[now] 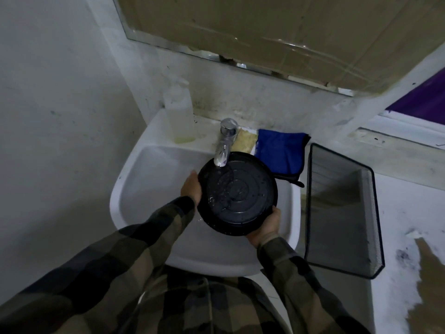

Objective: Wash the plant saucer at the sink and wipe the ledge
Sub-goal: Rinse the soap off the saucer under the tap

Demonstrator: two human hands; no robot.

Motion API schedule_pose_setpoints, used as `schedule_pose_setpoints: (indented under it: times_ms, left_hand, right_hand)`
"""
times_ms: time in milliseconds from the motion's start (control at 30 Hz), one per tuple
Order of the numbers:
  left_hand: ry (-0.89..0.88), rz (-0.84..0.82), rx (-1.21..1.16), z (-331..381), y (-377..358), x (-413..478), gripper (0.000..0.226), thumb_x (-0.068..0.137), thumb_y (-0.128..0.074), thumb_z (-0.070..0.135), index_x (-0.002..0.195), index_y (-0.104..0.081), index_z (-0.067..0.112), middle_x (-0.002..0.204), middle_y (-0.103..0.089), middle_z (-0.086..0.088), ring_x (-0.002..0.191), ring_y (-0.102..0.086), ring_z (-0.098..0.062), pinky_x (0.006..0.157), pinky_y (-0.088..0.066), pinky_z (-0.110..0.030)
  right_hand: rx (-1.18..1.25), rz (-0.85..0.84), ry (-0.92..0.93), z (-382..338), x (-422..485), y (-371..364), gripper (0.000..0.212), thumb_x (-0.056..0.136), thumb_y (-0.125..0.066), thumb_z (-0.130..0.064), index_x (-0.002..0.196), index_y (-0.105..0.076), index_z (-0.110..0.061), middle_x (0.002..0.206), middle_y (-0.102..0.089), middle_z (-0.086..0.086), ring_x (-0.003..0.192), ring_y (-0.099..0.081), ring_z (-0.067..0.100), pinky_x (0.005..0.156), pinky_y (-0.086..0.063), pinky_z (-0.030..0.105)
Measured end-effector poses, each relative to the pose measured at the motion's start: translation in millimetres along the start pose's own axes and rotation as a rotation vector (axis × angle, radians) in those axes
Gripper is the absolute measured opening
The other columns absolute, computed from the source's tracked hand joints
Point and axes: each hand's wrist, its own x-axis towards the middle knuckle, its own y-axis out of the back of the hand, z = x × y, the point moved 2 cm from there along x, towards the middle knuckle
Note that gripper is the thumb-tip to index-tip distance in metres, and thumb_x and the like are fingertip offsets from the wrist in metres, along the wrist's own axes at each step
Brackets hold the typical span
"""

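A round black plant saucer (pixel 243 191) with raised rings is held tilted over the white sink (pixel 149 179). Water runs from the chrome tap (pixel 225 147) onto the saucer's upper left part. My left hand (pixel 192 190) grips the saucer's left rim. My right hand (pixel 266 225) holds its lower right rim from beneath. A folded blue cloth (pixel 279 154) lies on the sink's back right edge, with a yellowish sponge (pixel 245 141) beside it next to the tap.
A clear soap bottle (pixel 179 112) stands at the sink's back left corner. A black mesh bin (pixel 342 210) sits on the floor right of the sink. A stained ledge (pixel 397 138) runs under the window at right. A cardboard-covered mirror (pixel 277 27) hangs above.
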Motion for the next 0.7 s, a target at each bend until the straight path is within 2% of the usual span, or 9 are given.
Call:
schedule_pose_setpoints:
  times_ms: [33, 100, 233, 300, 400, 500, 600, 633, 700]
  left_hand:
    - [0.143, -0.027, -0.206, -3, 3, 1, 0.061, 0.099, -0.027, 0.050, 0.142, -0.038, 0.008, 0.144, -0.043, -0.011, 0.126, -0.048, -0.029, 0.108, -0.037, -0.037]
    - [0.208, -0.092, -0.381, -6, 12, 1, 0.059, 0.098, -0.033, 0.051, 0.128, -0.054, 0.005, 0.127, -0.057, -0.008, 0.112, -0.058, -0.030, 0.099, -0.046, -0.040]
    - [0.067, -0.096, -0.268, 1, 27, 0, 0.053, 0.098, -0.031, 0.052, 0.097, -0.065, 0.011, 0.114, -0.066, -0.014, 0.103, -0.063, -0.029, 0.097, -0.048, -0.043]
    - [0.002, -0.046, -0.191, 4, 30, -2, 0.051, 0.100, -0.032, 0.046, 0.103, -0.065, 0.008, 0.115, -0.064, -0.013, 0.104, -0.061, -0.028, 0.097, -0.048, -0.040]
    - [-0.071, 0.003, -0.124, 4, 36, -2, 0.049, 0.102, -0.031, 0.039, 0.115, -0.062, 0.003, 0.116, -0.062, -0.014, 0.106, -0.059, -0.028, 0.097, -0.047, -0.036]
    - [-0.110, 0.012, -0.066, 1, 44, -2, 0.047, 0.102, -0.033, 0.037, 0.113, -0.063, 0.002, 0.118, -0.062, -0.017, 0.108, -0.059, -0.028, 0.099, -0.045, -0.037]
    - [-0.129, 0.001, -0.014, -2, 49, -3, 0.048, 0.102, -0.032, 0.037, 0.114, -0.063, 0.002, 0.116, -0.062, -0.015, 0.105, -0.058, -0.026, 0.100, -0.044, -0.036]
    - [-0.136, -0.003, 0.014, -2, 50, -3, 0.049, 0.102, -0.032, 0.037, 0.111, -0.064, 0.001, 0.113, -0.063, -0.015, 0.102, -0.058, -0.025, 0.098, -0.044, -0.036]
    - [-0.174, -0.007, 0.109, 1, 47, -6, 0.048, 0.102, -0.033, 0.034, 0.103, -0.065, -0.003, 0.107, -0.063, -0.015, 0.097, -0.058, -0.023, 0.092, -0.044, -0.034]
  right_hand:
    - [-0.003, 0.014, -0.015, 2, -1, -3, 0.056, 0.080, -0.043, -0.053, 0.122, -0.062, -0.021, 0.121, -0.064, 0.008, 0.111, -0.057, 0.032, 0.098, -0.046, 0.045]
    - [-0.030, 0.036, -0.033, 6, -2, -9, 0.059, 0.078, -0.044, -0.055, 0.122, -0.062, -0.020, 0.121, -0.064, 0.009, 0.110, -0.058, 0.033, 0.096, -0.048, 0.046]
    - [-0.064, 0.016, -0.083, 12, -4, -13, 0.059, 0.085, -0.039, -0.054, 0.128, -0.057, -0.018, 0.127, -0.059, 0.010, 0.113, -0.055, 0.033, 0.091, -0.050, 0.041]
    - [-0.120, 0.040, -0.071, 14, -6, -12, 0.055, 0.090, -0.037, -0.049, 0.131, -0.054, -0.016, 0.128, -0.058, 0.008, 0.107, -0.056, 0.030, 0.082, -0.051, 0.036]
    - [-0.277, 0.104, -0.017, 11, -9, -11, 0.045, 0.096, -0.034, -0.036, 0.129, -0.053, -0.011, 0.116, -0.059, 0.010, 0.083, -0.056, 0.024, 0.060, -0.046, 0.030]
    - [-0.374, 0.118, 0.001, 8, -10, -14, 0.039, 0.100, -0.031, -0.027, 0.126, -0.052, -0.006, 0.116, -0.058, 0.012, 0.082, -0.055, 0.025, 0.056, -0.044, 0.029]
    - [-0.556, 0.122, 0.084, 8, -7, -19, 0.040, 0.099, -0.035, -0.025, 0.129, -0.049, -0.003, 0.120, -0.057, 0.013, 0.095, -0.056, 0.028, 0.064, -0.049, 0.028]
    - [-0.656, 0.146, 0.157, 9, -6, -20, 0.043, 0.097, -0.039, -0.025, 0.135, -0.044, -0.004, 0.126, -0.054, 0.014, 0.103, -0.055, 0.030, 0.075, -0.051, 0.031]
    - [-0.915, 0.208, 0.433, 10, -9, -23, 0.051, 0.094, -0.046, -0.027, 0.140, -0.037, -0.006, 0.139, -0.040, 0.017, 0.122, -0.046, 0.034, 0.100, -0.041, 0.037]
